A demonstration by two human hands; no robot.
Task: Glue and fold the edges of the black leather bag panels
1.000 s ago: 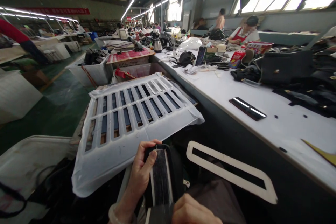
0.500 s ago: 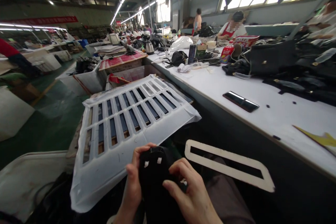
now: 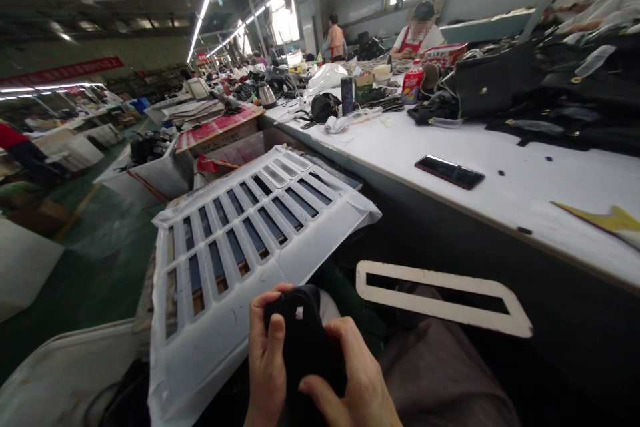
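Note:
In front of my lap I hold a black round-ended piece, which looks like part of a bag. One small white patch shows near its top. My left hand is closed around its left edge, with the thumb lying on the face. My right hand grips the right side, thumb across the front and fingers behind the edge. The lower end of the piece is dark and partly hidden by my hands. To the right is a beige slotted frame, touched by neither hand.
A white sheet with rows of slots lies to the left. On the right runs a white table with a phone, a red can and black bags. A co-worker sits across it.
Two white patches showed on the black piece; now only one does. My left thumb has come over its face, and my right hand has opened wider around its side. The view has shifted slightly.

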